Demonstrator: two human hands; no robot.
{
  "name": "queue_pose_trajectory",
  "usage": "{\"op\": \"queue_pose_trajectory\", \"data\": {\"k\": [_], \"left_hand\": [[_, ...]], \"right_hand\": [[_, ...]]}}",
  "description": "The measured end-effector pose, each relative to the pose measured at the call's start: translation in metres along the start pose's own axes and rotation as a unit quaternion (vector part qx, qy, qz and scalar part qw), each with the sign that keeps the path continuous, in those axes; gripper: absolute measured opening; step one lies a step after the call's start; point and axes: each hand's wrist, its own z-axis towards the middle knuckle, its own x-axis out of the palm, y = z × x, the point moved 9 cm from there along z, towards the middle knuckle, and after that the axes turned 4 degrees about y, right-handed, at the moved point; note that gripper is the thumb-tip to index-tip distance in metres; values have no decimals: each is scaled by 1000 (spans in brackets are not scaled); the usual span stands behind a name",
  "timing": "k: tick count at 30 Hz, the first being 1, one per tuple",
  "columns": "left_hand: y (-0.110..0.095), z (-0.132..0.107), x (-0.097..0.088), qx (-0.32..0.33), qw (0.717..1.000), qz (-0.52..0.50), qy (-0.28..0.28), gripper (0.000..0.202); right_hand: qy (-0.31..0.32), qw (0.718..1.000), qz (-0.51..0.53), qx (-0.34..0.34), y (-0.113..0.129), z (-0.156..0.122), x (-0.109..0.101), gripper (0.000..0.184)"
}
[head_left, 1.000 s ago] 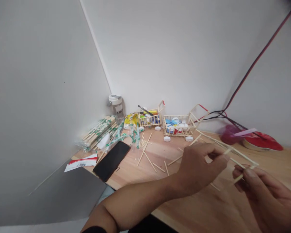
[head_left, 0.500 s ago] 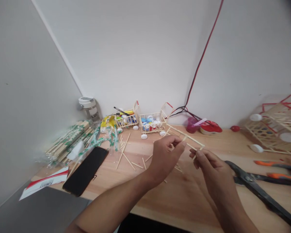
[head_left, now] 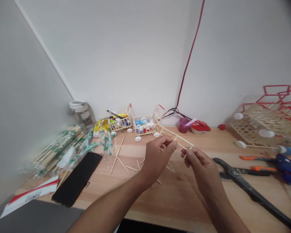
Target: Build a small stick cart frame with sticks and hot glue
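Above the wooden tabletop, a small rectangular frame of thin wooden sticks is held up between both hands. My left hand is closed, thumb and fingers pinching the frame's near side. At the right-hand corner, my right hand pinches a short stick end with thumb and forefinger. Fingers partly hide where the sticks meet. Loose cut sticks lie scattered to the left of my left hand. Behind the frame stands a small stick cart with white cap wheels and colored caps inside.
At right lie large black-handled cutters, orange-handled pliers and a blue glue gun. Larger stick carts stand behind them. At left are a phone, bagged sticks and a lidded jar. A red cable hangs along the wall.
The view has turned to the right, so the scene sits further left and the blue glue gun has come into view. Both hands keep the same grip on the frame.
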Motion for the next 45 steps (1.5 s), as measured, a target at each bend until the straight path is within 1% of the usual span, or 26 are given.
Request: {"op": "queue_pose_trajectory", "data": {"k": [6, 10, 15, 18, 23, 28, 31, 34, 37, 40, 43, 45], "left_hand": [[-4, -1, 0, 16, 1000, 19, -9, 16], [-5, -2, 1, 27, 999, 23, -12, 15], [-2, -2, 2, 22, 1000, 17, -10, 15], [-2, -3, 2, 18, 1000, 19, -11, 16], [-2, -3, 3, 18, 999, 32, -10, 17], [-3, -4, 4, 31, 998, 54, -6, 17], [-3, -4, 4, 31, 998, 54, -9, 16], [-5, -4, 5, 35, 998, 55, -9, 16], [-9, -5, 6, 48, 997, 64, -8, 19], [-10, -5, 7, 53, 997, 64, -7, 19], [-7, -5, 8, 41, 998, 55, -4, 18], [-4, -5, 9, 34, 998, 53, -3, 18]], "right_hand": [[2, 1000, 15, 18, -5, -2, 1, 33], [18, 998, 52, 27, -10, -3, 2, 29], [13, 994, 101, 44, -17, -2, 1, 29], [6, 995, 84, 45, -15, -3, 0, 31], [-26, 999, 25, 36, -9, -4, -5, 32], [-32, 999, 19, 38, -11, -4, -6, 34], [-29, 997, 44, 50, -18, -4, -6, 34], [-10, 993, 92, 67, -25, -3, -2, 33], [7, 991, 113, 75, -25, -2, 1, 34], [4, 995, 84, 61, -17, -2, -1, 34], [-19, 999, 25, 41, -8, -3, -7, 34], [-29, 999, -3, 37, -7, -3, -10, 34]]}}
